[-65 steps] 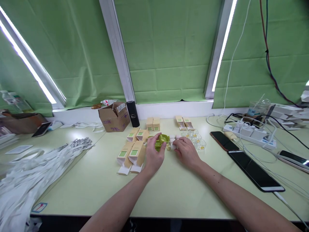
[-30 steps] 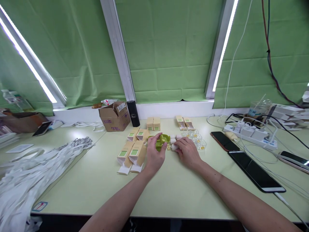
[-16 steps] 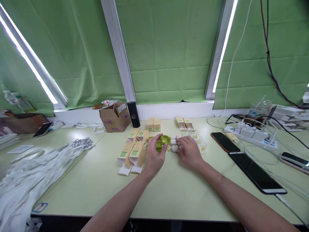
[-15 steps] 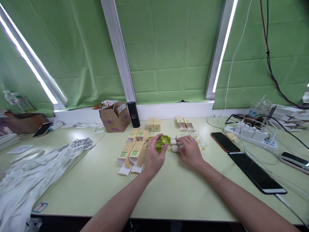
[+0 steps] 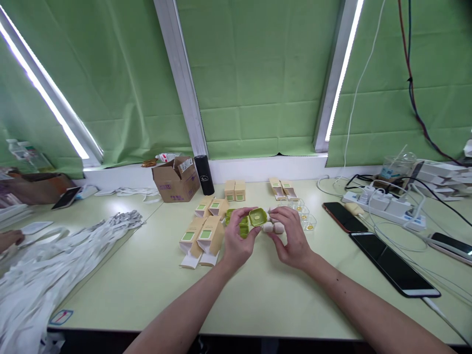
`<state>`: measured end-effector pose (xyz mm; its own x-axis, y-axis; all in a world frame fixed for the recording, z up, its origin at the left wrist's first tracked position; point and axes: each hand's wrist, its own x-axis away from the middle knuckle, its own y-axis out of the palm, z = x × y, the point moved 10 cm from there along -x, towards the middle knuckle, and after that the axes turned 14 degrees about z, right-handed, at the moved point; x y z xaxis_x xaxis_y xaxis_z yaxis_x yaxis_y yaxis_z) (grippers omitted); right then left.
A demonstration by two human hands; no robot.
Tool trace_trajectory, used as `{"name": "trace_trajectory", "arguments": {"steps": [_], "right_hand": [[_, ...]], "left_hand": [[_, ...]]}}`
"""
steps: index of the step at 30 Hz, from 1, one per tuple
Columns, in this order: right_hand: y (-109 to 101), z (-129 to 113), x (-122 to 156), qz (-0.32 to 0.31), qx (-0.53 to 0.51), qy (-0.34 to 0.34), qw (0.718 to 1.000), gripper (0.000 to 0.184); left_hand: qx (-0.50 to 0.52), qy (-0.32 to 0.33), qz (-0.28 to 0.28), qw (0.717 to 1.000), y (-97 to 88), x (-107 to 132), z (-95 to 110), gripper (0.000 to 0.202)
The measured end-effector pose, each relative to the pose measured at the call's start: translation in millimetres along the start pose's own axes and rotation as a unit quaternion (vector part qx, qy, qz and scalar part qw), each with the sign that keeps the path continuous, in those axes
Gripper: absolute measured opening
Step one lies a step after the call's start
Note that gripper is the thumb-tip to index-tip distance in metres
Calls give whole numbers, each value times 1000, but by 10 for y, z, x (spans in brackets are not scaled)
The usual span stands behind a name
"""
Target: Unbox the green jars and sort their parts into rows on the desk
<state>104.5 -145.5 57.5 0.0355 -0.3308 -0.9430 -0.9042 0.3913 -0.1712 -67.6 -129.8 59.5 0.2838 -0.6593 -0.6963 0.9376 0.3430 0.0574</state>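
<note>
The small green tray (image 5: 257,217) is lifted a little off the table (image 5: 258,295), near its middle and in front of the person, pinched at its left rim between the thumb and fingers of the left hand (image 5: 238,243). Touching or just beside its right edge are the white cylindrical pieces (image 5: 273,227), two as far as can be told, gripped at the fingertips of the right hand (image 5: 291,238). Both hands are thus closed on something, neither one loose. Held like this, the tray is probably best kept level and gripped only by the rim, so that its hollow stays free. The pieces look round enough to roll, so a low, close fingertip hold over the table seems the safer way. Under the left hand lie more green trays (image 5: 239,228). To the left are kraft cartons with green labels (image 5: 202,235), and to the right clear blister cups with yellow contents (image 5: 305,220). Further back stand a cardboard box (image 5: 176,178) and a black cylinder (image 5: 204,174). Well apart on the right lie two phones (image 5: 394,265) and a power strip (image 5: 383,202). On the left, a heap of white straps (image 5: 47,260) lies by another person's hand (image 5: 9,239).
</note>
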Motion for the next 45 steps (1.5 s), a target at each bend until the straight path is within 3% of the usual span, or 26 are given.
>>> {"name": "trace_trajectory", "arguments": {"steps": [5,15,31,36,42,45], "right_hand": [[55,-154,-12,-27,-7,-24,999,74],[82,-201,1,-38,-35,-3,999,81],[117,-40,42,-9,-49,58,997,51],[74,-19,20,1,-32,68,997,48],[58,29,-12,7,-79,110,991,42],[79,78,2,-1,-87,132,987,40]], "left_hand": [[36,-16,11,999,5,22,-20,45],[22,-111,-24,993,79,57,-234,49],[-53,-70,-141,986,273,241,-263,74],[-63,-22,-101,993,196,162,-186,67],[-64,40,-15,997,72,50,-30,32],[-62,82,8,995,41,36,55,25]]}}
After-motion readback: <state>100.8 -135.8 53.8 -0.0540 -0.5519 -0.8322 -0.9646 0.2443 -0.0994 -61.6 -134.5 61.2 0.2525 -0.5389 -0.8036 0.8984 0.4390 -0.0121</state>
